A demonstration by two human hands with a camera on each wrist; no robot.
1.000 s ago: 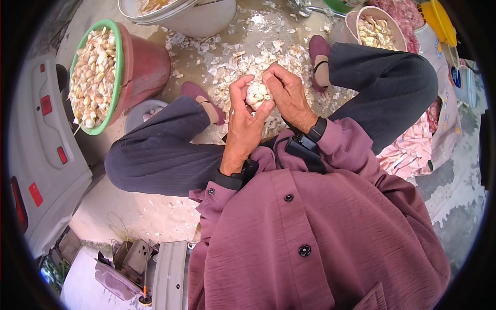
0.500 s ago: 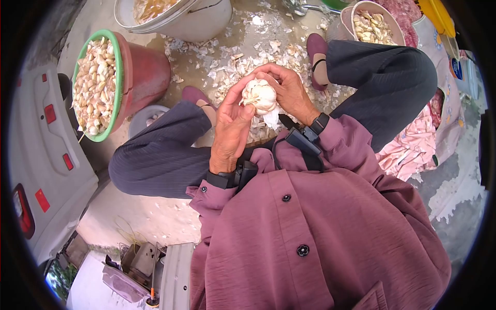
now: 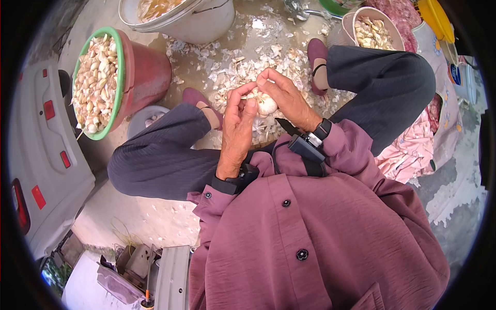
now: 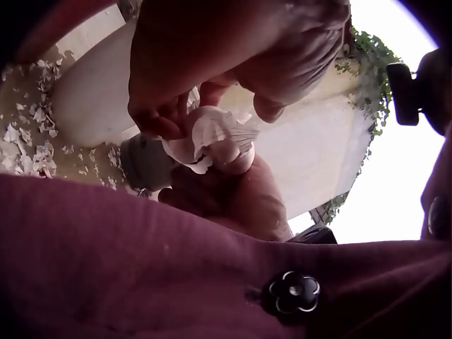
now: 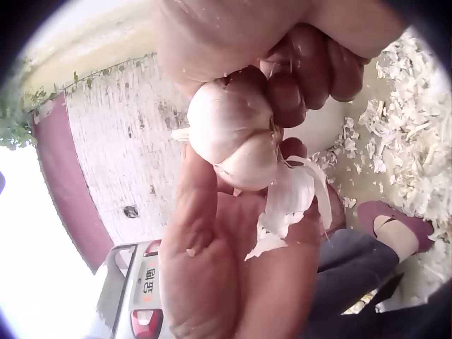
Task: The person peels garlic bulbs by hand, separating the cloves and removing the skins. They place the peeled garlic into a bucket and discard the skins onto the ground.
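Observation:
A whitish garlic bulb [image 3: 267, 105] is held between both hands over the littered floor. My left hand [image 3: 238, 126] grips it from the left, thumb and fingers around its side. From the other side my right hand [image 3: 292, 98] grips the bulb too, its fingertips meeting the left fingers at the top. In the right wrist view, a loose strip of papery skin [image 5: 288, 201] hangs from the bulb [image 5: 229, 127] over the left palm. Torn skin also stands out from the bulb [image 4: 224, 145] in the left wrist view. Fingers cover part of the bulb.
Garlic skins [image 3: 240, 75] litter the floor between the feet. A red bucket with a green rim [image 3: 122, 82], filled with cloves, stands at left. A white bucket [image 3: 206, 23] is at the back, and a pale container of cloves [image 3: 350, 28] stands beyond the right knee.
Both hands have turned the garlic bulb about. Half a second ago more of it showed, with its stem toward the left thumb; now the fingers cover more of it.

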